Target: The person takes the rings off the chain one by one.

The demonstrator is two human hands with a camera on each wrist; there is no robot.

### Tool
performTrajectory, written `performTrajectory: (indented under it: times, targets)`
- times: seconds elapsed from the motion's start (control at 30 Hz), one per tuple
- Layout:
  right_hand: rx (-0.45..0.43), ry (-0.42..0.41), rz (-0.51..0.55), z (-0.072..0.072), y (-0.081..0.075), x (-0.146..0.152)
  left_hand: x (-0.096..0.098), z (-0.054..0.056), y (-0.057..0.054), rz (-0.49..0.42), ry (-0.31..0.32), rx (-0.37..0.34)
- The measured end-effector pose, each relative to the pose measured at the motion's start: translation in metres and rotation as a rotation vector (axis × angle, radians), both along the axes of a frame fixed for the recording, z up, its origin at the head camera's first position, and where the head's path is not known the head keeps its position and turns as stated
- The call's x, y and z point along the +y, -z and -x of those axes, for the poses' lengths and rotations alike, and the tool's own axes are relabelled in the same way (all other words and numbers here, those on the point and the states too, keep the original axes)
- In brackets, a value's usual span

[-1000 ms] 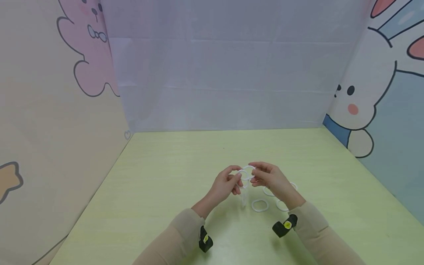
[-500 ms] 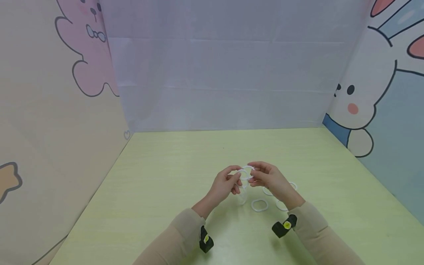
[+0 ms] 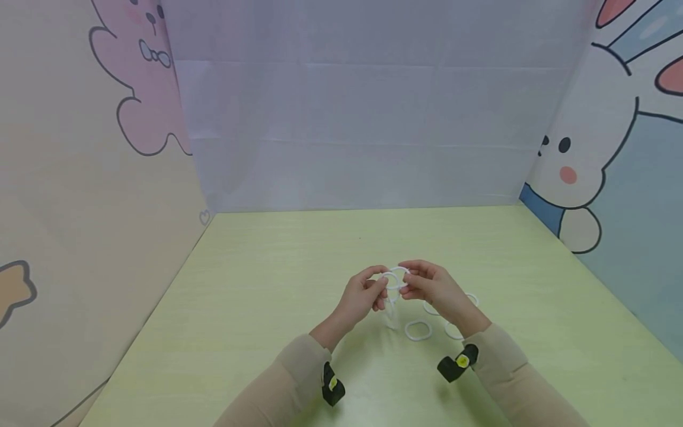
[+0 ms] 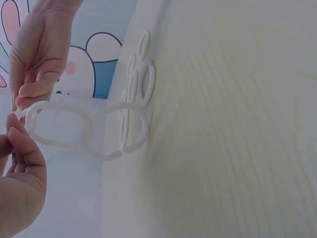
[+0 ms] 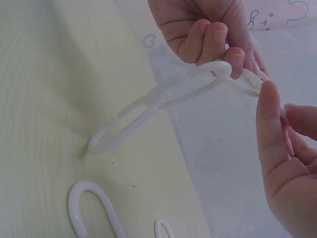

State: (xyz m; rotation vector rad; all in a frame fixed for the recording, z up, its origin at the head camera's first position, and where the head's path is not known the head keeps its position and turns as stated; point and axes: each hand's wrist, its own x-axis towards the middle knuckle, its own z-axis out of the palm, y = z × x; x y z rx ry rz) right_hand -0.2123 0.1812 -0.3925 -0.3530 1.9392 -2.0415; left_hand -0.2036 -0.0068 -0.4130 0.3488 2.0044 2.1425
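My left hand [image 3: 358, 301] and right hand [image 3: 443, 293] meet above the table, each pinching a white plastic chain link between thumb and fingers. The left hand's link [image 3: 391, 273] overlaps the one in the right hand [image 3: 401, 268]; whether these two are fully joined cannot be told. More linked white rings hang below the fingers. In the left wrist view, an upper hanging link [image 4: 59, 106] passes through a lower link [image 4: 145, 130], which has a small gap in its loop. My fingers partly hide the held links in both wrist views.
Several loose white links lie on the pale green table, partly under the right forearm; the nearest link [image 3: 418, 339] is fully visible. A pale cloth backdrop [image 3: 352, 130] stands at the back. Cartoon-printed walls flank the table [image 3: 256, 356] on both sides.
The hanging links have swung and turned below my hands. Both hands have shifted very slightly left, still pinching their links. The loose links on the table lie as before.
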Motion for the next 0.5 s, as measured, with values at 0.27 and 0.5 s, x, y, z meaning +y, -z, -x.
performTrajectory:
  times: [0.27,0.5]
  targets:
    - [-0.061,-0.001,0.070,0.000,0.000,0.000,-0.001,-0.010,-0.021,0.003,-0.001,0.014]
    - [-0.087,-0.003,0.081,-0.001,0.002,0.000,-0.002,-0.017,-0.029,0.015,0.004,0.047]
